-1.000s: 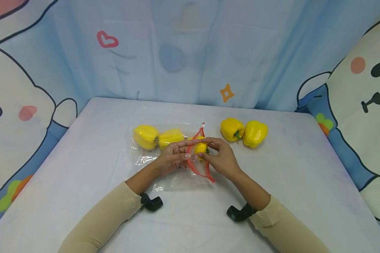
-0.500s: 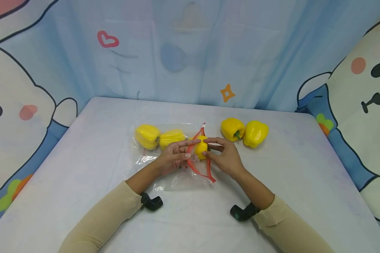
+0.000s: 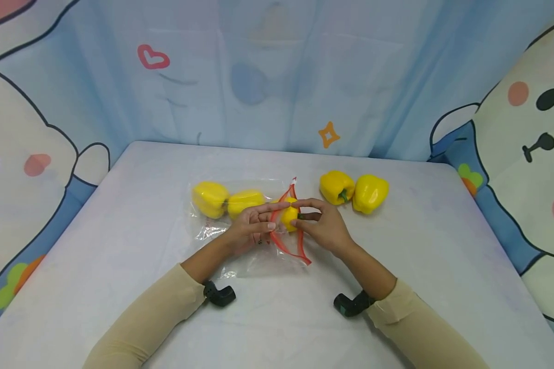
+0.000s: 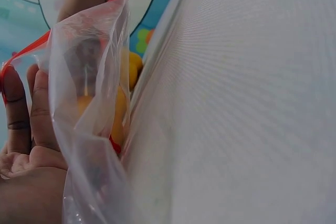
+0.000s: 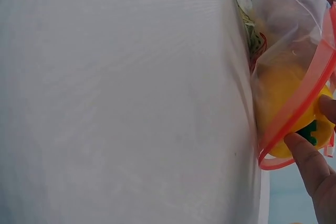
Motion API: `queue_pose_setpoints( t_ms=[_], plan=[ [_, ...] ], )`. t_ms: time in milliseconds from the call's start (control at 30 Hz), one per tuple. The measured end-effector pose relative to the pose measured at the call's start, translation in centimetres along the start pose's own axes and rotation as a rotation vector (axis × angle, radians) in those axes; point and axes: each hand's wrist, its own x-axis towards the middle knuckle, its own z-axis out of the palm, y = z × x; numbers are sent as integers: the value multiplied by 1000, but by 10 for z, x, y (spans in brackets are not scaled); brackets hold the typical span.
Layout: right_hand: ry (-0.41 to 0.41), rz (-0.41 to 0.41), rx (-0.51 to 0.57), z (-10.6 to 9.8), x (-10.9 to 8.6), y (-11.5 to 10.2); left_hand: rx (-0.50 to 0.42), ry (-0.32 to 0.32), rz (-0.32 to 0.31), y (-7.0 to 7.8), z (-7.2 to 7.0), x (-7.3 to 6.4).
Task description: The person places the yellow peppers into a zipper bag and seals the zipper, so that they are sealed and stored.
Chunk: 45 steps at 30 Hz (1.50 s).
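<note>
Left hand (image 3: 250,225) at the mouth of a clear bag (image 3: 244,266), fingers mostly straight, thumb set apart from them, a fingertip at the red edge strip (image 5: 310,85); looks like propping rather than clutching. Right hand (image 3: 327,225) half closed, thumb and fingertips holding a yellow pepper (image 3: 288,219) that sits in the opening, partly inside, its green stem (image 5: 310,131) facing that hand. Two more peppers (image 3: 210,199) lie deeper in the bag, away from the mouth; two loose peppers (image 3: 371,193) rest on the white cloth (image 3: 277,318) beyond the right hand, close together. Doing this well, in my judgement: keep left thumb and fingers spread so the mouth stays wide, and ease the pepper in blunt end first, stem trailing, so nothing snags. Plastic looks thin and slack, likely to slide along unless steadied. Best to release only once the whole body is past the strip, then draw the fingertips out without catching it.
</note>
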Motion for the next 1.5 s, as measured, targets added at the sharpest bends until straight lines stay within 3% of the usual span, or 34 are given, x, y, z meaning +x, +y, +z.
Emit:
queue_pose_setpoints(
  t_ms=[467,767,1267,1500],
  plan=[
    [-31,-3,-15,-1,0,-2,-10,-13,4,-3,-3,1],
    [-54,-18,-79,-2,0,0,-13,-16,-4,-3,-3,2],
    [62,-60,-213,8,-9,-8,-34,-14,-8,-3,-3,2],
    [-20,-51,-186,0,-9,-8,-28,-29,6,-4,-3,3]
  ],
)
